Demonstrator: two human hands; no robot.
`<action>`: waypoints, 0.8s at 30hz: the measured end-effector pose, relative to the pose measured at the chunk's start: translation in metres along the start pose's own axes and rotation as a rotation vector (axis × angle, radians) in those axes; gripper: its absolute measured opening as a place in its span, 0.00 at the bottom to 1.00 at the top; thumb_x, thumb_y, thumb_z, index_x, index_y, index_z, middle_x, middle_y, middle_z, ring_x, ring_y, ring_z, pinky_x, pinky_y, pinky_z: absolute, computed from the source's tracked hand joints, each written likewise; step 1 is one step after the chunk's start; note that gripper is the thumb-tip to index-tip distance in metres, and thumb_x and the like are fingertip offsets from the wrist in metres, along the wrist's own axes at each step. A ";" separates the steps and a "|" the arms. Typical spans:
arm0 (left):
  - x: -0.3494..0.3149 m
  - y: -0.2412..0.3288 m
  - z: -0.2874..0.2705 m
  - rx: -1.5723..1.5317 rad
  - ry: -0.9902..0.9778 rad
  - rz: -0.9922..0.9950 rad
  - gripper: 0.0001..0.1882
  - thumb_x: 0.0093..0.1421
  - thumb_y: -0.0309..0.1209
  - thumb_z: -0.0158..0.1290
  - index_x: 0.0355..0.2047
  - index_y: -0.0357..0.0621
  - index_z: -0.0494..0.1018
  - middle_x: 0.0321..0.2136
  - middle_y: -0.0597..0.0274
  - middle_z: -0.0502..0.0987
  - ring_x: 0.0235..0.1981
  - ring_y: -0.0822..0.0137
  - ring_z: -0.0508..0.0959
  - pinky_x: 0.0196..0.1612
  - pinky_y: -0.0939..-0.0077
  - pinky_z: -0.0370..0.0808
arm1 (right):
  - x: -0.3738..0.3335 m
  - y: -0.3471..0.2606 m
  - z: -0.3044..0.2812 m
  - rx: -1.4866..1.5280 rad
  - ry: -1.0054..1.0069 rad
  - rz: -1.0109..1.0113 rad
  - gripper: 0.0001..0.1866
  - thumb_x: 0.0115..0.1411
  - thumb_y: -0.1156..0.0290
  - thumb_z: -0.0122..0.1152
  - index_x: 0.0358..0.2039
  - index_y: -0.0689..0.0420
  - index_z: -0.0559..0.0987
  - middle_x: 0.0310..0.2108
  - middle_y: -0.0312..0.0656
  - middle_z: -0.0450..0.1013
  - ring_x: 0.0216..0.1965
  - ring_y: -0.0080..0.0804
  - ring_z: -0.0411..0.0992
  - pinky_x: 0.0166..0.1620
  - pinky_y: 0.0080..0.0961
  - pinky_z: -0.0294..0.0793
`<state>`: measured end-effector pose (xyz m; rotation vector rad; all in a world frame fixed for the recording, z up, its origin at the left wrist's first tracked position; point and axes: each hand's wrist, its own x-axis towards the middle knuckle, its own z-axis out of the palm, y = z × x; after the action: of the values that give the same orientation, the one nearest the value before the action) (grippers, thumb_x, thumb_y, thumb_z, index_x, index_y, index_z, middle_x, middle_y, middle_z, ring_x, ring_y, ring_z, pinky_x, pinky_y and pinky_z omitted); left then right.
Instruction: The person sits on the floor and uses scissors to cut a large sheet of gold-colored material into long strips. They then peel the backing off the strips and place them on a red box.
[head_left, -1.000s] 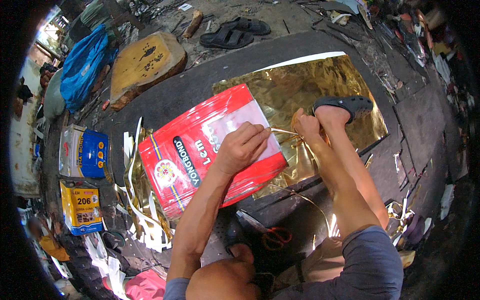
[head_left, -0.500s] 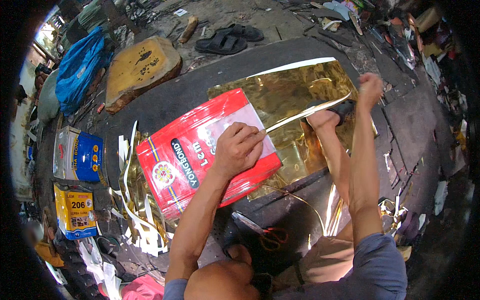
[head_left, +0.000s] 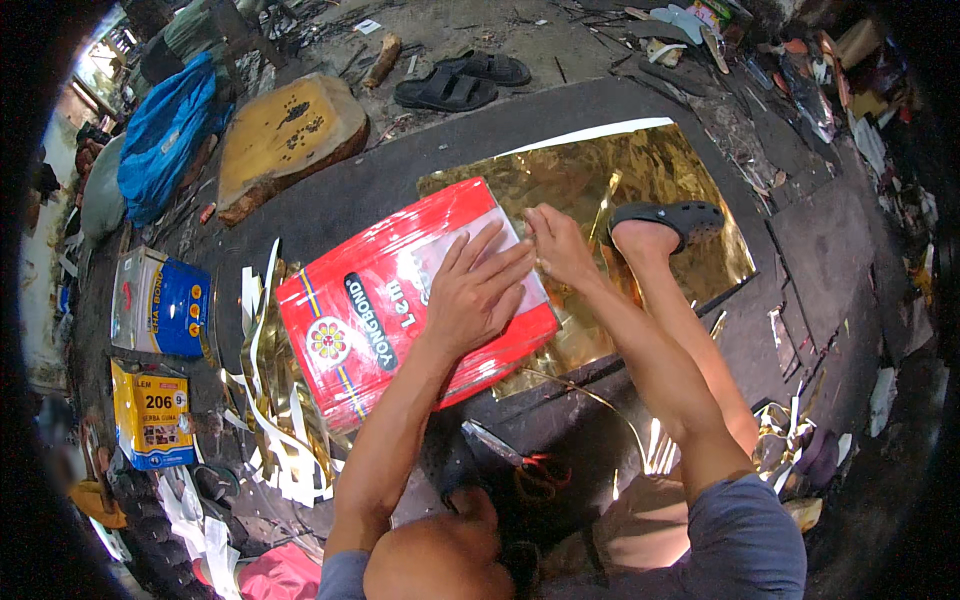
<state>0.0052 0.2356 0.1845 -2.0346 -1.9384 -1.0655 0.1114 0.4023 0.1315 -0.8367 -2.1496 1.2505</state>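
Note:
A red rectangular tin (head_left: 385, 240) with a pale panel lies on a shiny gold sheet (head_left: 690, 170). My left hand (head_left: 478, 290) rests flat on top of the tin, fingers spread toward its right edge. Just past that edge my right hand (head_left: 562, 245) is closed, fingertips pinched low over the gold sheet; whatever is in them is too small or hidden to make out. A narrow gold strip (head_left: 607, 192) stands up behind the right hand. My foot in a black clog (head_left: 665, 222) presses on the sheet's right part.
Red-handled scissors (head_left: 520, 460) lie near my legs. Gold and white offcuts (head_left: 290, 420) are heaped left of the tin. Two glue cans (head_left: 160, 305) stand further left. A wooden block (head_left: 290, 140) and black sandals (head_left: 450, 85) lie at the far side.
My right hand has come from the far right, where it pulled a long gold strip, back to the tin's right edge. My left hand's fingers have spread out flat.

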 end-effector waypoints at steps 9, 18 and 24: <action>0.005 0.023 -0.007 -0.042 -0.056 -0.147 0.28 0.60 0.46 0.54 0.56 0.44 0.71 0.56 0.56 0.72 0.61 0.52 0.66 0.63 0.56 0.60 | -0.021 -0.002 -0.075 -0.063 0.442 0.038 0.22 0.68 0.57 0.49 0.25 0.63 0.73 0.20 0.43 0.69 0.25 0.29 0.66 0.31 0.30 0.66; 0.048 0.116 -0.089 -0.684 0.375 -0.569 0.19 0.66 0.39 0.52 0.32 0.33 0.79 0.30 0.59 0.76 0.35 0.68 0.76 0.39 0.74 0.72 | -0.094 -0.199 -0.058 0.355 0.007 0.089 0.24 0.66 0.53 0.53 0.28 0.62 0.81 0.19 0.38 0.74 0.22 0.21 0.68 0.27 0.25 0.66; 0.034 0.154 -0.193 -0.965 0.024 -0.802 0.19 0.65 0.43 0.54 0.28 0.39 0.79 0.19 0.65 0.75 0.21 0.74 0.74 0.26 0.75 0.71 | -0.157 -0.269 -0.081 0.564 -0.199 -0.155 0.12 0.62 0.65 0.63 0.33 0.62 0.83 0.21 0.32 0.75 0.21 0.12 0.66 0.24 0.16 0.65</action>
<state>0.0690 0.1329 0.4027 -1.4002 -2.5902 -2.5746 0.2061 0.2311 0.3871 -0.3129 -1.8038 1.7886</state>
